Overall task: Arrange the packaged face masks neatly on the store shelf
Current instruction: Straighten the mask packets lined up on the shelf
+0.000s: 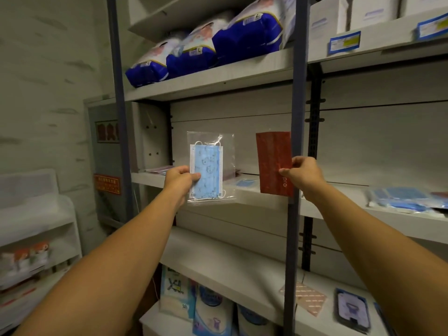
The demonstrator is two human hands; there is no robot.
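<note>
Both hands are raised in front of the middle shelf (242,200), well apart, each pinching one flat packet. Left hand (179,179) grips the lower left edge of a clear, glossy plastic sleeve holding a pale blue pleated face mask (207,172) with white ear loops, thumb pressed across the mask's front; the sleeve stands upright at the centre of the frame. Right hand (303,172) pinches the right edge of a rectangular matte red mask packet (275,163), also upright, just left of the grey-blue steel upright (294,141). More flat mask packets (400,198), blue ones in clear wrap, lie in a loose heap on the same pale shelf at the right of the frame. Across the upper part of the frame, plump blue-and-white soft packs (208,47) sit side by side on the shelf above. At lower right lie a pink diamond-patterned packet (305,298) and a dark-bordered packet (352,309).
</note>
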